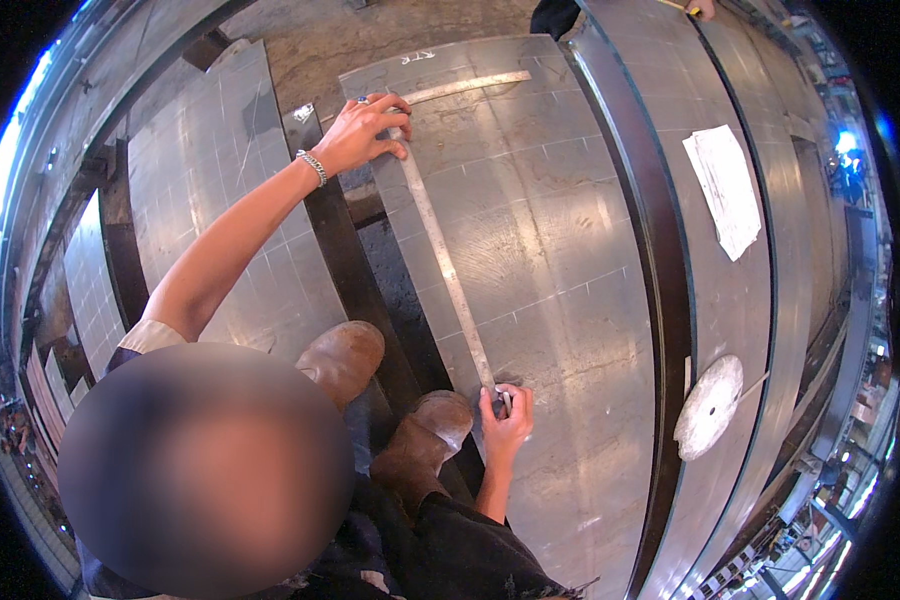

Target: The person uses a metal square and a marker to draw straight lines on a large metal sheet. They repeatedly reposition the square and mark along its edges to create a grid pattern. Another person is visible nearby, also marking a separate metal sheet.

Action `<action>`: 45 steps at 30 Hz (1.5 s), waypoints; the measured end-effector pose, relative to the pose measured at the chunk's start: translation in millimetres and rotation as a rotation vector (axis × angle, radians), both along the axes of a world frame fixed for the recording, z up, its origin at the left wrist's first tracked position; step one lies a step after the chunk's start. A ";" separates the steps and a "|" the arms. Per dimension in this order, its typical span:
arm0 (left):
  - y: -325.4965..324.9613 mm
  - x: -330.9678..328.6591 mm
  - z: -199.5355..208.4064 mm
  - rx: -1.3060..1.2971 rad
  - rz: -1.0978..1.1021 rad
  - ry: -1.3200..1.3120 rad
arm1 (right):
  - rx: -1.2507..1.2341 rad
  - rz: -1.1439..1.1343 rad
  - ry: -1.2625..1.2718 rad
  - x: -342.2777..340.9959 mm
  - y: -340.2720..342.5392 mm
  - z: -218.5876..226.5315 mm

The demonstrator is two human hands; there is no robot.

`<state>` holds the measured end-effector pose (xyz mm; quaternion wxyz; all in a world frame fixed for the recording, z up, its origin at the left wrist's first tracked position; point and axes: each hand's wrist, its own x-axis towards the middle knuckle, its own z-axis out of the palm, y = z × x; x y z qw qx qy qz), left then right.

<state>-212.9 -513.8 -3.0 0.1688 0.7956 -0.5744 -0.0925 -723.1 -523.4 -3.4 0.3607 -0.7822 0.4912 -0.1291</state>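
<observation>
An L-shaped steel square [440, 240] lies on a grey metal plate [570, 250]. Its long blade runs toward me and its short blade crosses the plate's far end. My left hand [370, 132], with a ring and a chain bracelet, has its fingers curled over the square's corner. At the near end of the long blade, my right hand [508, 415] is closed, thumb and fingers pinching a short pale marking stick [507, 401]. Thin white lines and handwritten marks show on the plate.
My brown boots [435, 420] straddle a dark beam beside the plate. Another marked plate [220, 180] lies left. On the right are a raised edge, papers [725, 190] and a pale round disc [712, 408]. Another person's hand [703, 8] is at the top right with a yellow item.
</observation>
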 end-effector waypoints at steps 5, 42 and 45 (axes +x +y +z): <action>-1.5 2.6 -0.4 0.034 0.002 -0.020 | -0.024 0.002 -0.038 2.7 0.3 0.9; -21.8 0.4 12.4 0.194 0.110 -0.037 | 0.024 -0.035 -0.021 4.0 -2.9 4.9; -34.1 4.2 13.6 0.313 0.072 -0.026 | 0.034 -0.021 0.016 5.4 -4.0 7.4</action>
